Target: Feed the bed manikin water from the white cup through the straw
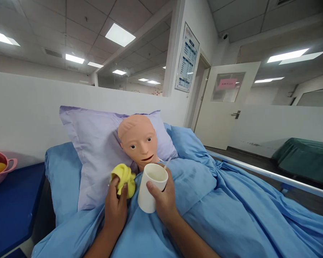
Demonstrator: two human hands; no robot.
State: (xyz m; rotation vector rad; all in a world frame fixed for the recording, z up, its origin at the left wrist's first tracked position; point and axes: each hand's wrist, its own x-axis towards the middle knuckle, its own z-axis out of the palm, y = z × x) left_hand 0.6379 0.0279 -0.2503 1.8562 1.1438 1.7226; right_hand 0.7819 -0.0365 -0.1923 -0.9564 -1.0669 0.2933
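Note:
A bald manikin point(140, 139) lies with its head on a lilac pillow point(97, 143), a blue quilt point(215, 200) drawn up to its neck. My left hand point(115, 208) is closed around a bunched yellow cloth point(125, 179), just below the manikin's cheek. In my right hand point(164, 200) is a white cup point(148, 199), tilted a little, in front of the manikin's chin; my thumb presses its near side. A thin pale straw or stick point(167, 163) shows behind the cup's rim; its lower end is hidden. What the cup contains, I cannot tell.
On the left, a dark blue bedside table point(13, 211) carries a pink basket point(5, 173) with yellow things inside. A bed rail point(258, 175) runs along the right side. Beyond it are an open door point(223, 118) and a green-covered object point(304, 161).

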